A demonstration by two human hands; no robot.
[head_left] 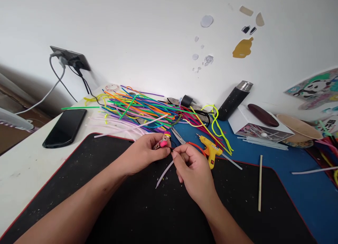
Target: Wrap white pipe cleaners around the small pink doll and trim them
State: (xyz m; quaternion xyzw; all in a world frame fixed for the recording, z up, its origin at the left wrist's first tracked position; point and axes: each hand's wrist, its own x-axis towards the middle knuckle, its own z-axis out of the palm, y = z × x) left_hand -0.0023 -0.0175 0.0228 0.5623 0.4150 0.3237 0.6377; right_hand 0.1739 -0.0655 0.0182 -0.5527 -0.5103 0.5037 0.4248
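Over the black mat, my left hand is closed around a small craft piece with pink parts. Beside it, touching or nearly so, my right hand pinches a thin black strand at the piece's right side. A pale lilac pipe cleaner lies below, between the hands, its upper end hidden near my right fingers. Scissors with orange handles lie behind my right hand, next to a yellow glue gun.
Colourful pipe cleaners lie piled along the wall. A phone is at the left. A black thermos, a white box and a wooden stick are to the right.
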